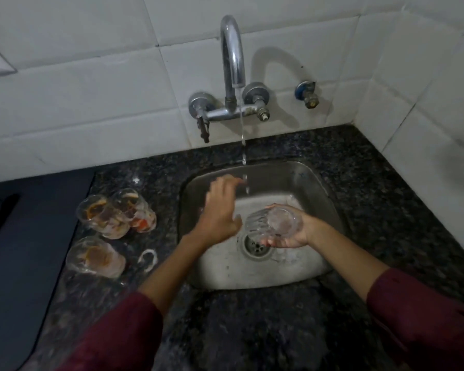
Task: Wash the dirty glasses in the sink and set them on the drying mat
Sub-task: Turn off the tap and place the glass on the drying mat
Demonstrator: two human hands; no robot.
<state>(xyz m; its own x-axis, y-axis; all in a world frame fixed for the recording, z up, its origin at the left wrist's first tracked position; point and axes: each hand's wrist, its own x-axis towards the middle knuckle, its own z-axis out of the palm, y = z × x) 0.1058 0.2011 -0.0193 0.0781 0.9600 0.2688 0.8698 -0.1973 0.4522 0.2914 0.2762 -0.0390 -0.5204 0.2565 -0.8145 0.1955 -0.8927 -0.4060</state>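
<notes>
My right hand [295,234] holds a clear ribbed glass [271,223] on its side over the steel sink [306,183], just above the drain. Beside that glass, my left hand [220,212] hovers with fingers spread and holds nothing; its fingertips reach toward the thin stream of water from the tap [232,57]. Three dirty glasses with brown and orange residue stand on the granite counter left of the sink: two close together [102,215] [135,210] and one nearer to me [94,257]. The dark drying mat [24,250] lies at the far left.
The tap's valve handles [201,108] stick out from the white tiled wall behind the sink. A separate wall valve [308,95] sits to the right. A wet ring mark [148,259] shows on the counter beside the sink. Tiled wall closes the right corner.
</notes>
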